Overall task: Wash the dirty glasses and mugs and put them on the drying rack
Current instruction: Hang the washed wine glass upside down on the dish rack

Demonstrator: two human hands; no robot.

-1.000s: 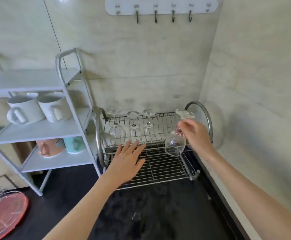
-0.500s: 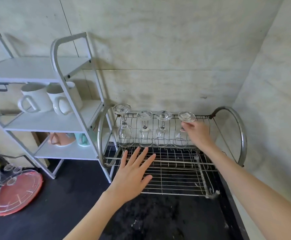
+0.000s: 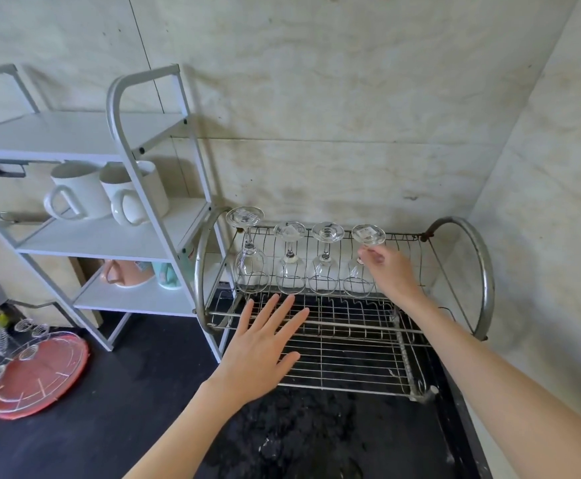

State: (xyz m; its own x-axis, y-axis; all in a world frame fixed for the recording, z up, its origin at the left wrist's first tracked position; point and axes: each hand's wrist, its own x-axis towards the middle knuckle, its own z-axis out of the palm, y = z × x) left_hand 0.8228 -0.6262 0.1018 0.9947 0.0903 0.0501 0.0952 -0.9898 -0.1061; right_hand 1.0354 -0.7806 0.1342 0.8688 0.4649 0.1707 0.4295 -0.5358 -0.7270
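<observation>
Left hand (image 3: pixel 259 350): fingers straight and spread wide, palm down, holding nothing; it sits over the near left part of the drying rack (image 3: pixel 351 344), and contact with the wires cannot be confirmed. Right hand (image 3: pixel 391 271): fingertips (image 3: pixel 368 252) drawn together at the stem of the fourth glass (image 3: pixel 359 267), just under its foot; whether they actually pinch the stem or only touch it cannot be told. Four stemmed glasses stand upside down in a row along the far side of the rack, bowls on the wires, feet up; the fourth is the rightmost, with the third glass (image 3: pixel 325 261), second glass (image 3: pixel 290 261) and first glass (image 3: pixel 249 254) to its left, close together but apart. The feet of some glasses carry what look like small stickers; no writing is legible. The near half of the rack's wire floor is unoccupied right of the left hand. The rack is bounded by a hoop (image 3: pixel 486 271) at its right end, near the side wall (image 3: pixel 558 236), and another hoop at the left beside the shelf unit (image 3: pixel 116 236). Two white mugs (image 3: pixel 109 191) stand on the middle shelf; a pink mug (image 3: pixel 126 271) and a teal mug (image 3: pixel 166 274) on the lower one. A red tray (image 3: pixel 36 375) lies on the dark counter (image 3: pixel 109 409) at near left.
</observation>
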